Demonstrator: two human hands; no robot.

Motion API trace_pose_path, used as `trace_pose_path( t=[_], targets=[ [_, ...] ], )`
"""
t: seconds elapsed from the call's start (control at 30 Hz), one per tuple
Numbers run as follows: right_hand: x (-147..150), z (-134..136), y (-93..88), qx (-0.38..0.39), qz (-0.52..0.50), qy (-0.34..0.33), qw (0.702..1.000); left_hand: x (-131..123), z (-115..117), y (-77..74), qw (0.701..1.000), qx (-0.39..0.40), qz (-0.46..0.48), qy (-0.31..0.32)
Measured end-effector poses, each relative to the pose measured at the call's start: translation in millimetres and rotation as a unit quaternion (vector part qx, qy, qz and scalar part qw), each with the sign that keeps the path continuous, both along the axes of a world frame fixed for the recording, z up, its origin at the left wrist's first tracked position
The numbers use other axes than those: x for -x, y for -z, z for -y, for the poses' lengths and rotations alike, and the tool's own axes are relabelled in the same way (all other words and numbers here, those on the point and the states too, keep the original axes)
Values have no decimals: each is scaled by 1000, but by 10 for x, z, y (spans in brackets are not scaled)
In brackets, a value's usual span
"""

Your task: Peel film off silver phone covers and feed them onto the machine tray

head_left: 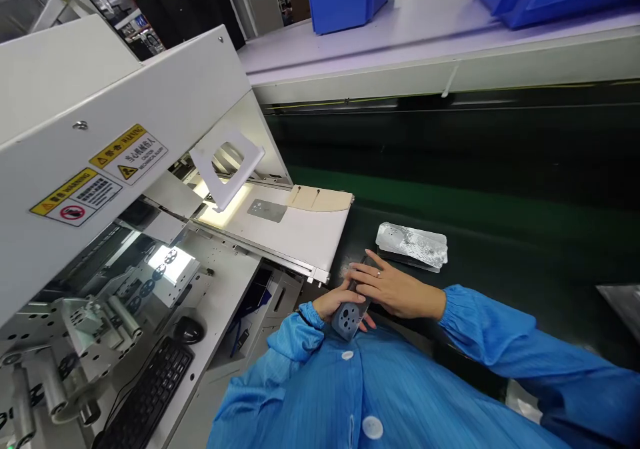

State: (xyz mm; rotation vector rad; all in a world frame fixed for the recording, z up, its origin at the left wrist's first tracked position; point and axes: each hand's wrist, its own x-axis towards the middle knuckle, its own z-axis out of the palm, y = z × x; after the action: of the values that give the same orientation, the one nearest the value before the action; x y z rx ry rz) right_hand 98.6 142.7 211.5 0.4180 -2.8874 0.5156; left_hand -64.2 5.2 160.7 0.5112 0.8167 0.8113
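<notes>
1 head-worn camera looks forward and down over the blue coat (310, 395), near enough to show its buttons (373, 427).

Exposure is uneven. A warm light strip (227, 214) inside the white machine (200, 82) is overexposed; the lower-left panel (164, 257) glares. The shelf (425, 45) reads bright with a violet tint; the belt (505, 249) is dim. Metal plates (411, 242) return mottled highlights. Left hand (334, 301) and right hand (400, 290) show clear outlines. Wide-angle distortion stretches the right sleeve (493, 322) toward the edge.
</notes>
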Motion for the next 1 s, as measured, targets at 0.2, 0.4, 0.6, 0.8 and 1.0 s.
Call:
trace_pose_path(
  t=[0.2, 0.4, 0.6, 0.8, 1.0],
  targets=[
    [-246, -316, 240, 11, -40, 74, 996, -214, -427, -73, 999, 39, 10, 8],
    [-686, -1020, 422, 39, -1, 296, 954, -28, -1002, -160, 934, -27, -255, -251],
    [-699, -1395, 692, 56, 197, 436, 877, -73, -1630, -141, 885, -122, -403, -199],
    [-642, -1391, 878, 49, 229, 463, 855, -414, -2197, 163, 771, -226, -585, 109],
    [-741, -1500, 979, 19, 196, 425, 884, -453, -2333, 150, 668, -281, -670, 160]
  ],
)
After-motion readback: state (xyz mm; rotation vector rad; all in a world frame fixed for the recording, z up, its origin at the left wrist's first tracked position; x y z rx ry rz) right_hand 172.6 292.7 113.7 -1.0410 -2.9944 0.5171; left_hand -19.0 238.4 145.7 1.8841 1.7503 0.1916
